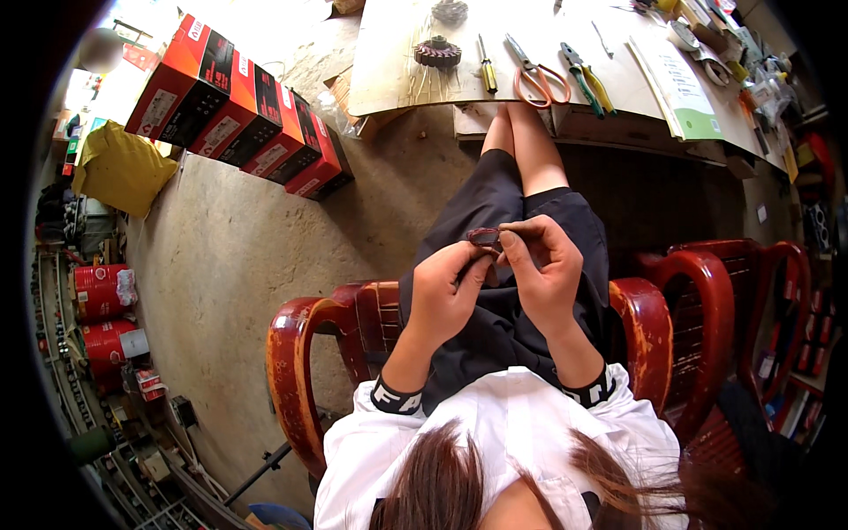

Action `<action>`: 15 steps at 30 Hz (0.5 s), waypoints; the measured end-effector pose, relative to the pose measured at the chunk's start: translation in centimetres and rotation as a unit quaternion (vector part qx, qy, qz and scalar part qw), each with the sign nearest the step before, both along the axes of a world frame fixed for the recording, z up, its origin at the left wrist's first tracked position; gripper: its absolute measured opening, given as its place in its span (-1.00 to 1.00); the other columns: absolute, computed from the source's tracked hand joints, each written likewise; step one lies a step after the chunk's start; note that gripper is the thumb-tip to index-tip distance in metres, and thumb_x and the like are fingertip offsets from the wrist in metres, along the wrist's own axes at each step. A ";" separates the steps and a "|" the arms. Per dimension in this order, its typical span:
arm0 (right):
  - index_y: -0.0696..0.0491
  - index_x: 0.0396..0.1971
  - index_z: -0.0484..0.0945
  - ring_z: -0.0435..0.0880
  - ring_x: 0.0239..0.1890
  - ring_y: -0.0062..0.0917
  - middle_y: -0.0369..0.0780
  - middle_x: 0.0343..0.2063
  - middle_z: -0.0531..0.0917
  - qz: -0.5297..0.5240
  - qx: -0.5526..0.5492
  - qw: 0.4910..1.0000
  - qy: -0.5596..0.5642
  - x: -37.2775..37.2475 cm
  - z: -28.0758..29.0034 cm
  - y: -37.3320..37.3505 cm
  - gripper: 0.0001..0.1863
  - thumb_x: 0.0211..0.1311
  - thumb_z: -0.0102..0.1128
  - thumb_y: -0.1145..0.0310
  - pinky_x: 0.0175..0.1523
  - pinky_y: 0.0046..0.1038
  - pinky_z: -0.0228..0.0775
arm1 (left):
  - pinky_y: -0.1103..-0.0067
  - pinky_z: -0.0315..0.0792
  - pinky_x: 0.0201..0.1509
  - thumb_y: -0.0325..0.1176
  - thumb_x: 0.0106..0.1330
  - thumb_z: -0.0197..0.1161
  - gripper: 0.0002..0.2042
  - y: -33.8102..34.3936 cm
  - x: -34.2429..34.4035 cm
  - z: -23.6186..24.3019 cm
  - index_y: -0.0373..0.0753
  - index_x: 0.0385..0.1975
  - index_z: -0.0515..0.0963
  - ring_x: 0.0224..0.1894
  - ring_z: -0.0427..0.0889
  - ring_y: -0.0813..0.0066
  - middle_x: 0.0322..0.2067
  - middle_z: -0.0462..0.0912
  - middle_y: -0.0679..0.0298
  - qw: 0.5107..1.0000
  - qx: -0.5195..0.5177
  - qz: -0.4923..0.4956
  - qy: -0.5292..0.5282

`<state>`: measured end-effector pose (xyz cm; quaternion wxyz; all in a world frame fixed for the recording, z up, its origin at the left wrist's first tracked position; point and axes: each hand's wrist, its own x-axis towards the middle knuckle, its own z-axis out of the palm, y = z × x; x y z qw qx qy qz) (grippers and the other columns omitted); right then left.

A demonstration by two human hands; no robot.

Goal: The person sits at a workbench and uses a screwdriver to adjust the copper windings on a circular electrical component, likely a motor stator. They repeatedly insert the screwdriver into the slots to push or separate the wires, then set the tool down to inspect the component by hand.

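Observation:
Above my lap, both hands come together on a small dark red looped piece (483, 237); its exact kind is too small to make out. My left hand (446, 287) is closed, pinching its lower left side between thumb and fingers. My right hand (545, 265) pinches its right end, thumb against the bent forefinger. On the table beyond my knees lies a round toothed motor core with dark red windings (437, 53). To its right are a yellow-and-black screwdriver (488, 66), orange-handled scissors (536, 78) and pliers with yellow-green grips (589, 81).
A worn red wooden chair (296, 353) surrounds me, with more chairs on the right. The table (397, 84) carries a wire bundle (450, 11), tweezers (602, 40) and a paper booklet (685, 93). Red-and-black boxes (238, 110) and a yellow sack (124, 168) stand left.

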<state>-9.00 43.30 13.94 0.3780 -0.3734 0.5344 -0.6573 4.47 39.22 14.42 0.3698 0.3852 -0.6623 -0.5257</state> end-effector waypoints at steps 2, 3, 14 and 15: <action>0.20 -0.33 0.58 0.60 -0.47 -0.71 -0.29 -0.46 0.63 -0.036 -0.014 0.992 0.118 0.1 0.2 -0.2 -0.92 0.25 0.26 0.51 -0.33 -0.69 0.42 | 0.50 0.41 -0.43 -0.58 0.19 0.24 -0.95 0.2 -0.1 -0.3 -0.35 -0.37 0.56 -0.53 0.55 0.22 -0.55 0.54 0.12 0.999 -0.028 0.021 -0.009; 0.19 -0.34 0.58 0.62 -0.48 -0.66 -0.27 -0.48 0.63 -0.047 -0.034 0.985 0.160 0.2 0.3 -0.4 -0.93 0.22 0.28 0.52 -0.36 -0.65 0.43 | 0.50 0.41 -0.44 -0.57 0.17 0.25 -0.94 0.3 -0.1 -0.3 -0.35 -0.38 0.56 -0.53 0.55 0.22 -0.56 0.55 0.13 0.999 -0.043 0.032 -0.013; 0.19 -0.41 0.59 0.62 -0.55 -0.55 -0.21 -0.54 0.60 0.000 -0.002 0.975 0.221 -1.1 1.3 -0.6 -0.93 0.15 0.31 0.53 -0.43 -0.57 0.41 | 0.49 0.40 -0.47 -0.62 -0.02 0.32 -0.85 -0.9 0.6 1.7 -0.34 -0.42 0.57 -0.54 0.52 0.25 -0.54 0.58 0.16 0.922 -0.340 0.035 -0.181; 0.19 -0.41 0.59 0.62 -0.54 -0.56 -0.21 -0.54 0.61 0.008 0.008 0.979 0.205 -1.2 1.4 -0.6 -0.93 0.15 0.30 0.53 -0.42 -0.58 0.41 | 0.50 0.39 -0.48 -0.62 -0.02 0.32 -0.85 -1.0 0.6 1.7 -0.33 -0.42 0.57 -0.54 0.51 0.26 -0.54 0.58 0.16 0.921 -0.345 0.032 -0.179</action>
